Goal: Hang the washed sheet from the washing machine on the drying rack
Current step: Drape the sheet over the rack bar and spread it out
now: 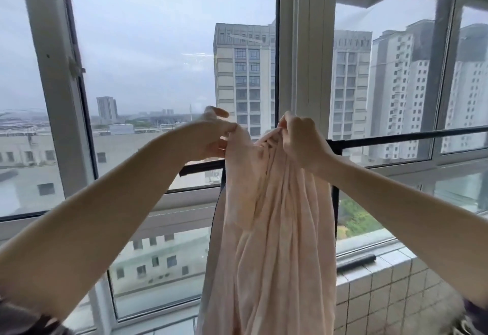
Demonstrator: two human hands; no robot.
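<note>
Room: a balcony with a white tiled ledge (pixel 380 279) low on the right.
Sheet: the pink sheet (pixel 266 229) hangs down in soft, thin folds, bunched at the top.
Left hand: the left hand (pixel 211 136) pinches the sheet's top edge.
Right hand: the right hand (pixel 301 136) grips the top, fingers curled tight.
Rack: the black drying rack (pixel 406 135) bar runs just behind the hands.
Far: big windows (pixel 169 57), tall buildings (pixel 244 76), grey sky.
</note>
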